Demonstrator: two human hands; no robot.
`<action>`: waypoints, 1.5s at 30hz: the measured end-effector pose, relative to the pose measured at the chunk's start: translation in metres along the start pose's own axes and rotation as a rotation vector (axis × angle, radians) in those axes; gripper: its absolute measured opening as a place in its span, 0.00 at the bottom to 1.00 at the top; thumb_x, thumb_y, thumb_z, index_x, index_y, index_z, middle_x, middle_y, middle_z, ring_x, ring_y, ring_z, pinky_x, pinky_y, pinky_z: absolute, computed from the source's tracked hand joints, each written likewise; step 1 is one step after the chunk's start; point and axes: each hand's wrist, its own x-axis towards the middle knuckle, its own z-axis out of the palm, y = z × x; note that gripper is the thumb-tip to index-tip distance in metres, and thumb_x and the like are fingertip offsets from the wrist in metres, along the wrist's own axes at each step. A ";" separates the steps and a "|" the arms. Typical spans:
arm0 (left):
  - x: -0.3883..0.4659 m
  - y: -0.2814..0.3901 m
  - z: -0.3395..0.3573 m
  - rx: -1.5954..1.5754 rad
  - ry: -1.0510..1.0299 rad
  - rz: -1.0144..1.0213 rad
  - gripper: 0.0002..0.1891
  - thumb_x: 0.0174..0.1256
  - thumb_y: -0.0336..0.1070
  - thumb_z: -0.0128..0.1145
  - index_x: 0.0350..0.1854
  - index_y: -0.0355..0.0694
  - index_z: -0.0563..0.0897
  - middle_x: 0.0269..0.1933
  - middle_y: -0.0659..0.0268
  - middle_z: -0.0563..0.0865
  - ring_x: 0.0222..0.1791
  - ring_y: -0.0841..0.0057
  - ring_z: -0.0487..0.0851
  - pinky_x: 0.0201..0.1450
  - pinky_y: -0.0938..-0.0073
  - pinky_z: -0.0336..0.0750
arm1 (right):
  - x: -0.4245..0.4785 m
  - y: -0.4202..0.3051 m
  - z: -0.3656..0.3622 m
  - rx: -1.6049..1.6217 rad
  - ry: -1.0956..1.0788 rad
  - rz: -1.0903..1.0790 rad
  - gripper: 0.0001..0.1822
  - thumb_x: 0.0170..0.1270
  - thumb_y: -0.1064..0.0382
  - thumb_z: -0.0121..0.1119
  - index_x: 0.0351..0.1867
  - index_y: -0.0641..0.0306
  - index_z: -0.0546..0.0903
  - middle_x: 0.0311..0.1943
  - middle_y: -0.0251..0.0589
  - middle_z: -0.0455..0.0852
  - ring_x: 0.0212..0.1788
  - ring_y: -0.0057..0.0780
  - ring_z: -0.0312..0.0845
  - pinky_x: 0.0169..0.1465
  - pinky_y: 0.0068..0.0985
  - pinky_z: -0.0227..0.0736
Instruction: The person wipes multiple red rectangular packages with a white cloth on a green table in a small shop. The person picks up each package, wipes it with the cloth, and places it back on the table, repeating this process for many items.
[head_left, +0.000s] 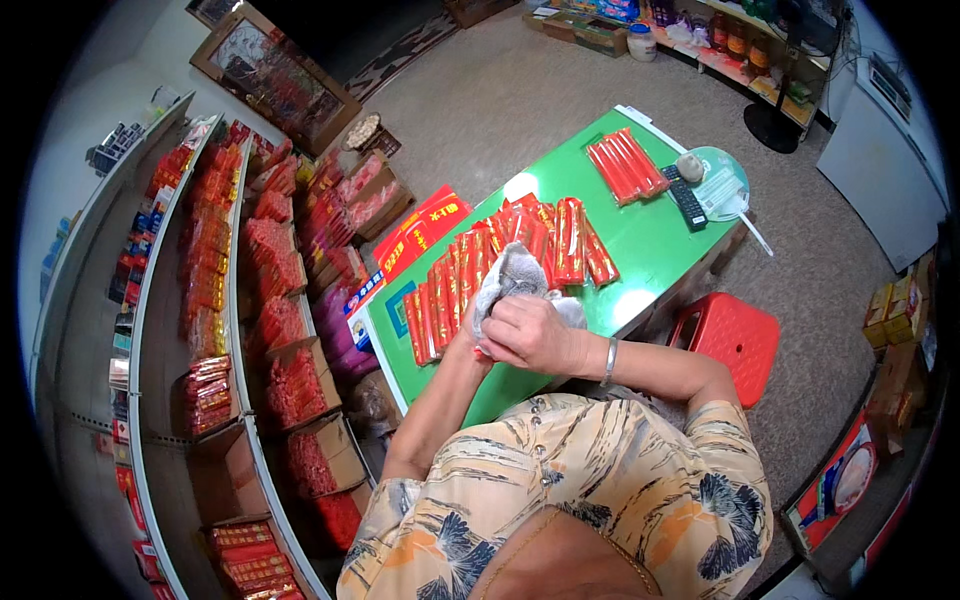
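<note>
A grey cloth (517, 274) is bunched between my two hands over the green table. My right hand (529, 334), with a silver bracelet at its wrist, has its fingers curled onto the cloth. Behind the cloth, my left hand (478, 330) is mostly covered; a bit of red shows at its wrist side, too small to identify. Beneath and beyond the hands lie red packets with gold print (465, 262), side by side on the green tabletop (480, 394). More plain red packets (627, 166) lie at the table's far end.
A remote control (688, 199) and a round hand fan (720, 184) with a stone on it lie at the table's far right. A red plastic stool (731, 345) stands to the right. Shelves (240, 300) of red packets line the left; a pedestal fan's base (772, 127) stands beyond.
</note>
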 end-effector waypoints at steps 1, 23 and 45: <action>-0.001 0.003 0.000 -0.078 0.070 -0.041 0.23 0.75 0.50 0.35 0.56 0.39 0.75 0.51 0.58 0.81 0.45 0.67 0.84 0.45 0.66 0.83 | 0.000 -0.003 0.004 0.005 0.001 -0.027 0.10 0.51 0.63 0.63 0.24 0.62 0.74 0.23 0.41 0.72 0.26 0.37 0.74 0.31 0.34 0.70; 0.051 -0.009 0.042 -0.426 -0.083 0.103 0.40 0.63 0.70 0.45 0.68 0.44 0.58 0.60 0.47 0.72 0.63 0.50 0.68 0.69 0.45 0.57 | -0.015 0.098 -0.123 0.276 0.176 0.507 0.13 0.53 0.70 0.65 0.41 0.66 0.78 0.36 0.39 0.82 0.36 0.27 0.80 0.37 0.27 0.75; 0.041 -0.004 -0.025 -0.221 -0.005 0.007 0.25 0.72 0.56 0.41 0.57 0.40 0.76 0.47 0.56 0.85 0.51 0.64 0.82 0.58 0.58 0.75 | -0.015 0.022 -0.019 0.228 -0.150 0.102 0.11 0.56 0.64 0.56 0.38 0.68 0.76 0.36 0.51 0.75 0.40 0.47 0.75 0.42 0.37 0.74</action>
